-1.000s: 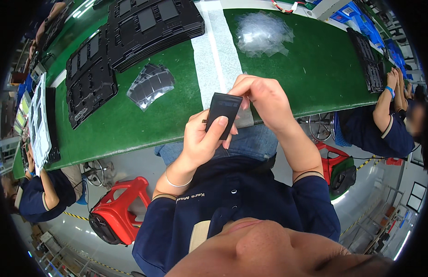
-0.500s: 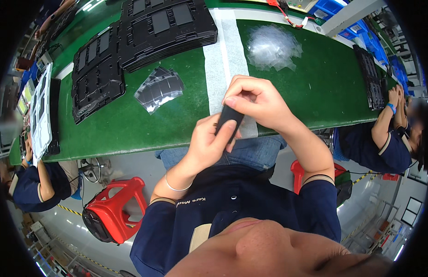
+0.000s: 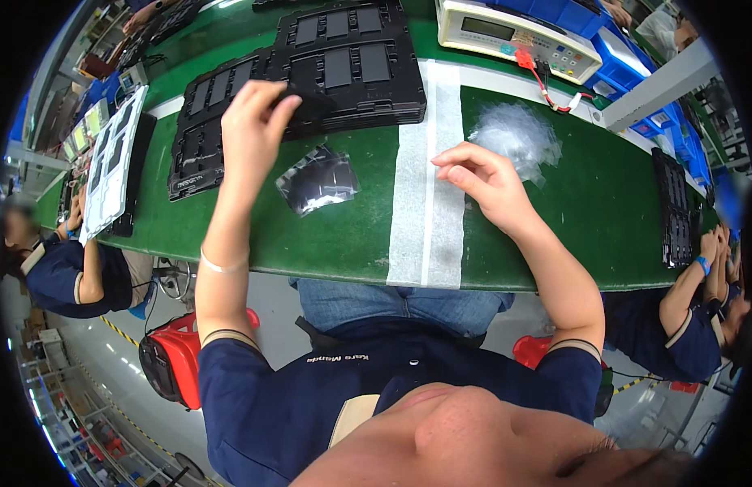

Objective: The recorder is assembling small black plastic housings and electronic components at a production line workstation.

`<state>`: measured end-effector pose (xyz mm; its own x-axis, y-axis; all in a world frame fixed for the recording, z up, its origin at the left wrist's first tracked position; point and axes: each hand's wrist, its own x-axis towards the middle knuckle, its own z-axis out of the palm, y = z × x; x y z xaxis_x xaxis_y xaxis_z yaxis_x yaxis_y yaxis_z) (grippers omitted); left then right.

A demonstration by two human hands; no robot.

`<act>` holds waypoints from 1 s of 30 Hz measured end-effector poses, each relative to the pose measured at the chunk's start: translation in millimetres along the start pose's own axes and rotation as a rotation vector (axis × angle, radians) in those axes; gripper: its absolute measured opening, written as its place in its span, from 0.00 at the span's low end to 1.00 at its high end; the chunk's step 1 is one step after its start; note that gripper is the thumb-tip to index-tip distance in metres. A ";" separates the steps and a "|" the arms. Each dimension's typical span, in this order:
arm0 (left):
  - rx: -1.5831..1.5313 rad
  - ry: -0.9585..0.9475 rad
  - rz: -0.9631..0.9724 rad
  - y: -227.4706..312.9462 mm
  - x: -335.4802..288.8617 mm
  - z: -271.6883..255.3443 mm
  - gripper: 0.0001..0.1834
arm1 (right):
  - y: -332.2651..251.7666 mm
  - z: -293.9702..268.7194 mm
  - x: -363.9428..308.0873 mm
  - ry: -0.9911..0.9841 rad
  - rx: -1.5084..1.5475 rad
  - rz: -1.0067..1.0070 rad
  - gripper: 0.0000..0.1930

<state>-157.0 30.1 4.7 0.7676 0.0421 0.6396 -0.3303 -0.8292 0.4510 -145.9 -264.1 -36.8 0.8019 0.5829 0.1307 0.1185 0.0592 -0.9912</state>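
Note:
My left hand (image 3: 254,122) reaches over the black plastic trays (image 3: 356,114), its thumb and fingers closed on a black flat rectangular piece (image 3: 313,105). That piece is blurred and blends into the dark tray behind it. To the right, my right hand (image 3: 491,185) hovers above the white strip (image 3: 425,235) on the bench, fingers loosely bent and slightly apart, with nothing visible in them. Close by it lies a heap of clear film pieces (image 3: 518,138). Dark shiny film sheets (image 3: 319,180) rest on the green bench between my hands.
A bench meter (image 3: 506,34) with red and black leads stands at the back, before blue bins (image 3: 624,65) and a grey post (image 3: 664,89). A white tray (image 3: 116,166) leans at the left. Co-workers sit at both sides; a red stool (image 3: 177,357) is behind me.
My hands have separated. The left carried the black piece forward and left to the trays; the right moved rightward off it. The view shifted, bringing the meter into sight.

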 end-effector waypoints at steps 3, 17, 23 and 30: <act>-0.001 0.054 -0.024 -25.6 19.2 8.7 0.08 | 0.1 -10.5 2.0 0.035 -0.037 0.073 0.09; 0.280 -0.117 0.292 -58.5 33.3 25.8 0.08 | 0.1 -9.7 0.3 -0.082 -0.212 0.117 0.07; 0.186 -0.319 0.184 -74.4 27.4 26.7 0.15 | 4.7 -3.6 0.1 -0.079 -0.259 0.035 0.07; 0.125 -0.304 0.245 -46.1 20.1 16.5 0.12 | 6.9 -6.1 1.9 -0.074 -0.293 0.069 0.06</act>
<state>-117.4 60.0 -13.6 0.8079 -0.3162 0.4973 -0.4686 -0.8564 0.2167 -140.0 -267.5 -43.3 0.7705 0.6355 0.0506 0.2374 -0.2123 -0.9479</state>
